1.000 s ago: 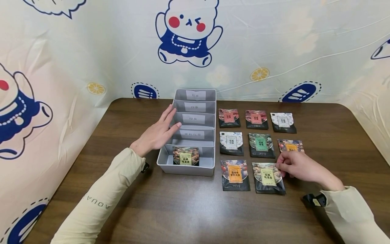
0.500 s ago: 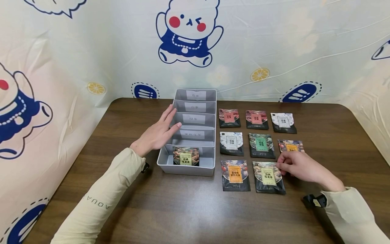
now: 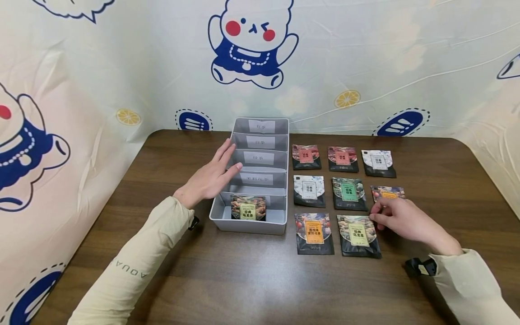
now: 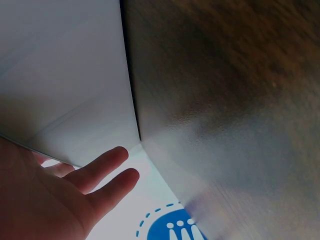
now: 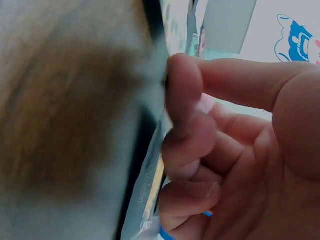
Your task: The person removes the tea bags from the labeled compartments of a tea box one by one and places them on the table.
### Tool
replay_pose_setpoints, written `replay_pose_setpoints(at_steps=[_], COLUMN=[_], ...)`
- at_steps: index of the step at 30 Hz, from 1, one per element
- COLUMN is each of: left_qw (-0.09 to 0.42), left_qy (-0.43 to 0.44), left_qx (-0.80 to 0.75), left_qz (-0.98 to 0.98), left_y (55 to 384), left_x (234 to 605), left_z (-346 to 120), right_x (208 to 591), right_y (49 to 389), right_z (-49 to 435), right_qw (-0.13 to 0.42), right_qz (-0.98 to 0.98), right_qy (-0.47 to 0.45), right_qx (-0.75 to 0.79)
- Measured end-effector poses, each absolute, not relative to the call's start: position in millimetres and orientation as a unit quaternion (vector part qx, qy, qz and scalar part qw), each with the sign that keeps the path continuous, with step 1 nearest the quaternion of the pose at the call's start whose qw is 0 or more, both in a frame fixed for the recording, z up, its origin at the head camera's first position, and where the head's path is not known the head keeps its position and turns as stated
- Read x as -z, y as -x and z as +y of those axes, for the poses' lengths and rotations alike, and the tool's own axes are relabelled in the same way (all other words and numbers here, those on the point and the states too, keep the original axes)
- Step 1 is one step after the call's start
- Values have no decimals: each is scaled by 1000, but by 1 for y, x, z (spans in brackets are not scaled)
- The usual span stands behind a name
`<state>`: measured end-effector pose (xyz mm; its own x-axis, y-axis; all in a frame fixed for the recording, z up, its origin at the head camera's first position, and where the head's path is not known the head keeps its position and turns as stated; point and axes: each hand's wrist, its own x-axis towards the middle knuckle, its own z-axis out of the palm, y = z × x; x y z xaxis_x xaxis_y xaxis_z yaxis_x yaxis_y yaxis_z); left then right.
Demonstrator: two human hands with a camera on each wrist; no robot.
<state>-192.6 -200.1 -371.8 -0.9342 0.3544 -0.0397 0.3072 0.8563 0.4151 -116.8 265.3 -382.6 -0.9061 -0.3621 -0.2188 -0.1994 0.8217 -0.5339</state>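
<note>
My left hand point(image 3: 207, 174) rests with straight fingers against the left side of a grey divided box point(image 3: 248, 227); in the left wrist view the fingers point(image 4: 102, 167) lie along the box's outer wall point(image 4: 65, 75). At the right, my right hand point(image 3: 410, 223) pinches the right edge of a yellow-green oolong tea sachet point(image 3: 359, 236) lying on the table. In the right wrist view thumb and curled fingers point(image 5: 187, 145) meet at its edge, partly blurred. A jasmine tea sachet point(image 3: 387, 192) with an orange label is partly hidden behind this hand.
Another oolong sachet point(image 3: 248, 208) stands in the box's front compartment; the compartments behind carry paper labels. Red sachets point(image 3: 305, 156), white sachets point(image 3: 309, 190), a green sachet point(image 3: 349, 193) and another orange-labelled sachet point(image 3: 313, 233) lie in rows right of the box. A printed curtain point(image 3: 317, 67) hangs behind the table.
The oolong sachet's upper edge has shifted very slightly under my right hand since a second ago. My left hand stays against the box.
</note>
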Motion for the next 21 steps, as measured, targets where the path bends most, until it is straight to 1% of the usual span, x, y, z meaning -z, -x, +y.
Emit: replay_pose_setpoints(at_steps=[4, 7, 14, 21], left_qw=[59, 60, 61, 60], left_qy=[-170, -170, -173, -173], left_qx=[-207, -206, -205, -202], left_qz=[962, 962, 961, 962], left_y=[192, 192, 191, 192], left_x=[371, 371, 371, 370], left_z=[-200, -200, -200, -199], right_x=[379, 378, 380, 375], right_y=[117, 118, 118, 119], right_z=[266, 266, 264, 257], right_qw=[122, 109, 107, 91], right_qz=[945, 946, 946, 944], right_qy=[149, 149, 148, 155], right_qx=[264, 267, 269, 276])
